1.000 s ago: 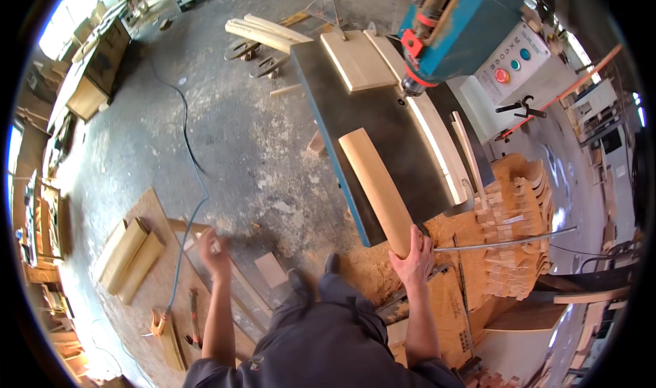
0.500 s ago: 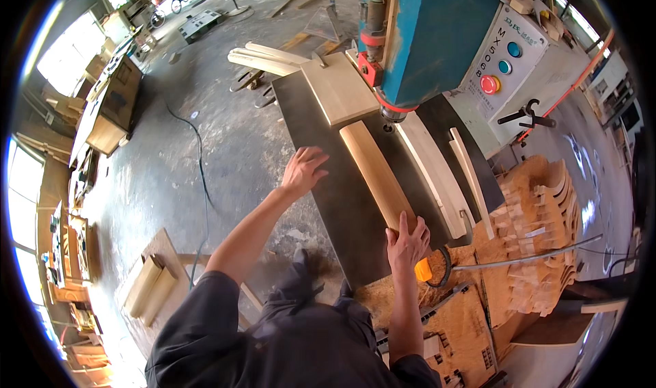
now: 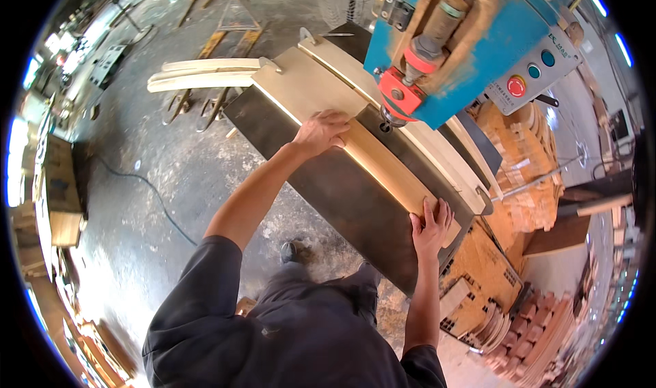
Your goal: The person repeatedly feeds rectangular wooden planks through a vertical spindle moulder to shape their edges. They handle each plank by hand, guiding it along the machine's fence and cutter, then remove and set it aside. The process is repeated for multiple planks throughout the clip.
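Note:
A long, smooth wooden piece (image 3: 386, 169) lies on the dark machine table (image 3: 335, 200), just left of the spindle chuck (image 3: 391, 119). My left hand (image 3: 321, 134) is laid over its far end, fingers bent across the wood beside a flat pale board (image 3: 301, 90). Toward the near end, my right hand (image 3: 432, 231) spans the piece, thumb at the left edge and fingers over the top. Both hands touch the wood; their undersides are hidden. Right of the chuck runs a pale wooden fence (image 3: 437, 159) with a metal clamp (image 3: 484, 202) at its near end.
The blue machine head (image 3: 471, 53) overhangs the table, with a button panel (image 3: 533, 73) on its right. Curved pale slats (image 3: 205, 75) jut out beyond the far left corner. Stacked wooden parts (image 3: 523, 162) stand at the right. A cable (image 3: 154, 186) trails across the floor at left.
My left hand has come from the air left of the table onto the wooden piece's far end. My right hand stays on the piece. The view has shifted, so the machine head appears larger.

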The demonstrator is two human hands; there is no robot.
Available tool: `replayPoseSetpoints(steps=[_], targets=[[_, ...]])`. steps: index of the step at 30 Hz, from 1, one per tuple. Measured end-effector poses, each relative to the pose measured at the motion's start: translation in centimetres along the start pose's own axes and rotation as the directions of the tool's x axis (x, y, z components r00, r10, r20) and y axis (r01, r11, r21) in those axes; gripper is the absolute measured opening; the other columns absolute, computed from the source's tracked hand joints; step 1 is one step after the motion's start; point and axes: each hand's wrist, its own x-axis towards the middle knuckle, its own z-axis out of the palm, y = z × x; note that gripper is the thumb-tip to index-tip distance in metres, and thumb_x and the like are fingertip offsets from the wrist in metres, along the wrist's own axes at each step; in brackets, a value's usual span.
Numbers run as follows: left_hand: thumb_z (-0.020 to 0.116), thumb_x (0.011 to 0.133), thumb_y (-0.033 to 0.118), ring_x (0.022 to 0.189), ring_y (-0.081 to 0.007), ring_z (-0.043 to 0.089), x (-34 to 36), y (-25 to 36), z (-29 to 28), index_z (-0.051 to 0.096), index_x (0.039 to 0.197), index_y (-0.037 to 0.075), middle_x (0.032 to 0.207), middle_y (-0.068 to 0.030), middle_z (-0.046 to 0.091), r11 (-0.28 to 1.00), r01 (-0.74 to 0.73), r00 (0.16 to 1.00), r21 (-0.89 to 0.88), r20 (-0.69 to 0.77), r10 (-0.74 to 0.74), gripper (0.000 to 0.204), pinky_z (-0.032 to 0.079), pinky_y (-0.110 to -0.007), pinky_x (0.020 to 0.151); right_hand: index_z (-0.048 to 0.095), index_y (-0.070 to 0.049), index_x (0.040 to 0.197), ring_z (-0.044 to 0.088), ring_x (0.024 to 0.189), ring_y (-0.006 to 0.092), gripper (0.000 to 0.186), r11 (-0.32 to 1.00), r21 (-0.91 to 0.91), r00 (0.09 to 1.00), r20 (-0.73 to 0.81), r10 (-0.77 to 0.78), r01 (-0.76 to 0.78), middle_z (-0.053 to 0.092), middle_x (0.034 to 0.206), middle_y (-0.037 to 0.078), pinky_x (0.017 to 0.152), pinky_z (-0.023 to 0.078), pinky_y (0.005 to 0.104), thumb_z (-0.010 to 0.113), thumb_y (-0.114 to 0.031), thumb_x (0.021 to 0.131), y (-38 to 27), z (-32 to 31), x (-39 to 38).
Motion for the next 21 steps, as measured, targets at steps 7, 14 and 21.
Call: replayPoseSetpoints(steps=[7,14,21], targets=[[0.088,0.074,0.034,0.138,-0.0193,0.055,1.0,-0.8,0.0,0.074,0.124,0.016,0.143,0.0054,0.064,0.993,-0.115,0.993,0.008,-0.021,0.115,0.055,0.05,-0.045,0.108,0.072,-0.015,0.137,0.052,0.133,0.049,0.055,0.998,0.04,0.995,-0.081,0.058,-0.055,0.056,0.145,0.025,0.116,0.041,0.0612,0.082,-0.04,0.089,-1.1,0.7,1.3],[0.09,0.073,0.033,0.142,-0.0189,0.051,2.5,-2.2,-0.6,0.073,0.129,0.015,0.149,0.0066,0.06,0.991,-0.099,0.987,-0.091,0.121,0.11,0.061,0.043,-0.054,0.112,0.072,-0.017,0.137,0.052,0.138,0.0502,0.061,0.99,-0.054,0.988,-0.084,0.129,-0.134,0.055,0.149,0.026,0.116,0.042,0.0597,0.086,-0.046,0.084,-2.6,0.2,2.0],[0.091,0.07,0.034,0.141,-0.0257,0.051,2.3,-2.2,0.1,0.077,0.126,0.023,0.148,-0.0047,0.058,0.993,-0.046,0.997,-0.107,0.053,0.052,0.059,0.041,-0.05,0.111,0.071,-0.023,0.143,0.054,0.135,0.0492,0.08,0.763,-0.16,0.779,-0.179,0.601,-0.626,0.054,0.151,0.03,0.108,0.049,0.057,0.092,-0.058,0.074,0.2,0.4,-4.4]])
